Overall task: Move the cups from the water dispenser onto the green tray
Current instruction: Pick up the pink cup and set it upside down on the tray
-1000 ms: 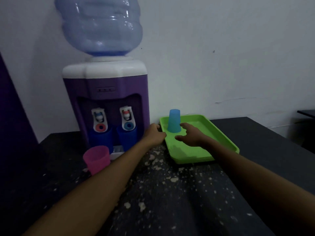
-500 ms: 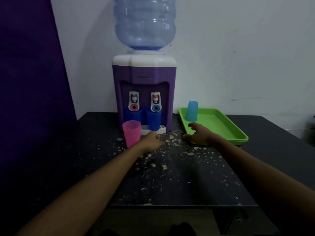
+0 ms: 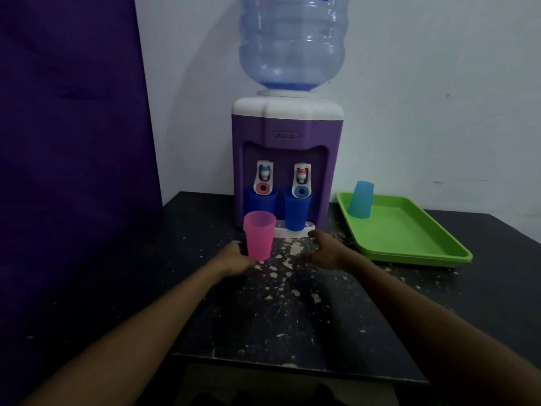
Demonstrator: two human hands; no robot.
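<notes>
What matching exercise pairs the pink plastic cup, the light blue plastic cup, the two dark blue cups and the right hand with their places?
Things:
1. pink plastic cup
2. light blue plastic cup
3. two dark blue cups
4. right hand

Places:
A. upside down on the green plastic tray
B. under the taps of the purple water dispenser
C. open above the black table, holding nothing
D. upright on the table beside the left hand

Pairs: 1-D, 2-A, 3-B, 4-C

Translucent plastic pink cup & water bottle; glossy plastic green tray; matt, chipped black table.
</notes>
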